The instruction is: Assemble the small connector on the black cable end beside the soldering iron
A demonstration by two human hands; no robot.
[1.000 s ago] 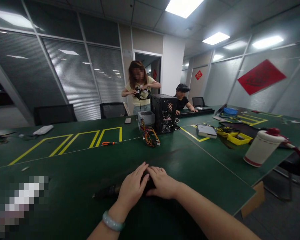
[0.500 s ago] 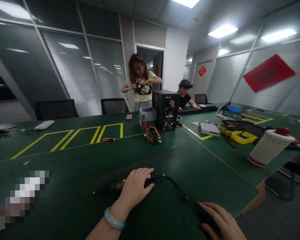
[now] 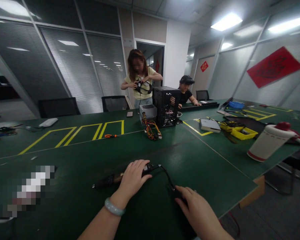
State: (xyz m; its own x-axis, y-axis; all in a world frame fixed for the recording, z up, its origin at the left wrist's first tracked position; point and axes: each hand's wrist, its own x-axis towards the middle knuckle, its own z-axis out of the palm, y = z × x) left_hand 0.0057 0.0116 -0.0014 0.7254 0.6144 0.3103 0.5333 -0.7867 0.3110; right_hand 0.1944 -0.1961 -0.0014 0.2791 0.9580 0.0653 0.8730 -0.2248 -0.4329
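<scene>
My left hand (image 3: 132, 178), with a bangle on the wrist, is wrapped over the body of a black electric screwdriver (image 3: 106, 182). The tool lies on the green table (image 3: 90, 213) with its tip to the left. From its right end a black cable (image 3: 168, 176) curves toward my right hand (image 3: 196, 206). The fingers of that hand are closed round the cable where it thickens; what lies beneath the palm is hidden.
Farther back stand a black computer case (image 3: 166, 106) and a power supply (image 3: 148, 113) with loose wires. An orange-handled screwdriver (image 3: 111, 136) lies left of them. At right are a white cup (image 3: 268, 143) and a yellow tray (image 3: 244, 133). Two people work across the table.
My right hand has moved left and away from me along the cable, closer to the electric screwdriver. The cable's bend is tighter. My left hand stays on the tool.
</scene>
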